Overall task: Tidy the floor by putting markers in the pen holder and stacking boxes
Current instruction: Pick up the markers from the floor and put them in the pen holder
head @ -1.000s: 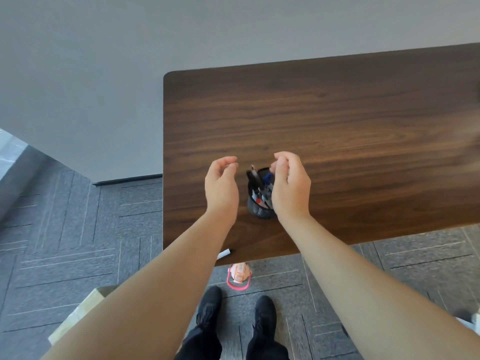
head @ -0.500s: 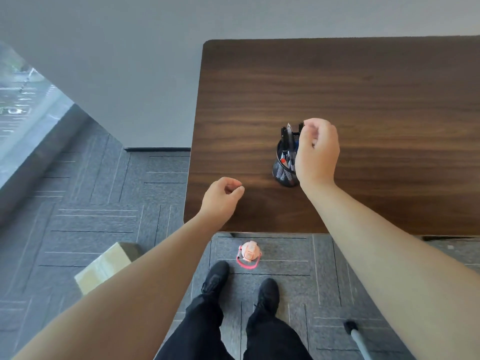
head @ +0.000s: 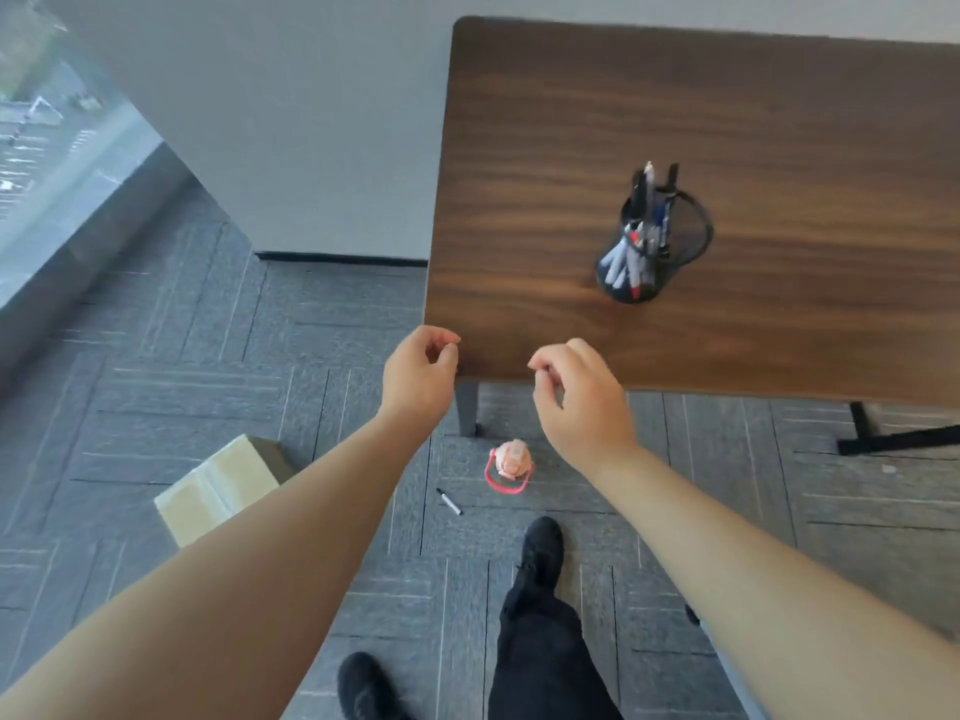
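A black mesh pen holder (head: 655,246) with several markers in it stands on the dark wooden table (head: 727,122), near the front edge. One marker (head: 449,501) with a black cap lies on the grey floor in front of my feet. A cardboard box (head: 221,485) sits on the floor to the left, partly hidden by my left forearm. My left hand (head: 418,379) hangs at the table's front left corner, fingers loosely curled, holding nothing. My right hand (head: 582,402) hovers over the table's front edge, fingers curled and apart, also holding nothing.
A pink bottle (head: 509,462) with a loop handle stands on the floor by the table leg (head: 467,413). A black table foot (head: 898,439) runs along the floor at right. A grey wall and a window lie to the left. My black shoes stand below.
Both hands drew back from the pen holder to the table's front edge. The view turned left and back, so a marker on the floor and more of the box now show.
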The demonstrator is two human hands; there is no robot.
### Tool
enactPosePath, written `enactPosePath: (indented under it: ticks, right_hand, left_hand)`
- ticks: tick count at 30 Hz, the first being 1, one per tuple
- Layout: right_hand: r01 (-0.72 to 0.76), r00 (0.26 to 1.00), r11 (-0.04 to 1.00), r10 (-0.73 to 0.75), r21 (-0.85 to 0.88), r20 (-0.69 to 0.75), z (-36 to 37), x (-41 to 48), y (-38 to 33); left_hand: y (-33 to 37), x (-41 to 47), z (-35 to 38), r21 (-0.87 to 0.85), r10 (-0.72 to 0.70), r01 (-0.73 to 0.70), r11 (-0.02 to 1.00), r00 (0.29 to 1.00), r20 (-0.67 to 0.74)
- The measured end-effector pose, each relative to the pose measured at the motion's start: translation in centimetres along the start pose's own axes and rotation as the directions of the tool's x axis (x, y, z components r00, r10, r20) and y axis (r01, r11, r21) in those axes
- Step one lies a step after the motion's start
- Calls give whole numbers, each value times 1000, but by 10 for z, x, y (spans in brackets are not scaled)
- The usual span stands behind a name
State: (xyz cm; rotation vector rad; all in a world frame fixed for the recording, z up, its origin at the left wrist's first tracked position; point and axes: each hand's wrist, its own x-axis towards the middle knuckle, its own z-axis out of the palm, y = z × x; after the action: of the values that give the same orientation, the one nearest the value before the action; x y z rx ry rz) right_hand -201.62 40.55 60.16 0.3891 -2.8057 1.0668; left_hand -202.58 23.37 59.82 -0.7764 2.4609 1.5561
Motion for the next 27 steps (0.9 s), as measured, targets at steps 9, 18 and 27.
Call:
enactPosePath:
  ticks: [9,18,27]
  right_hand:
    - [-404,534,841,537,-361,654,227,-152,31]
    - [-302,408,760,649,-576,642,455,-217,168]
    - [-200,490,746,637,-635,595,613,-208,302]
  left_hand:
    - [-229,-5,-58,268,-169,156,951,985,25]
    - [-491,45,6,403,-354,313,860,935,29]
    - [-603,134,118,290,-326,289,912,941,88]
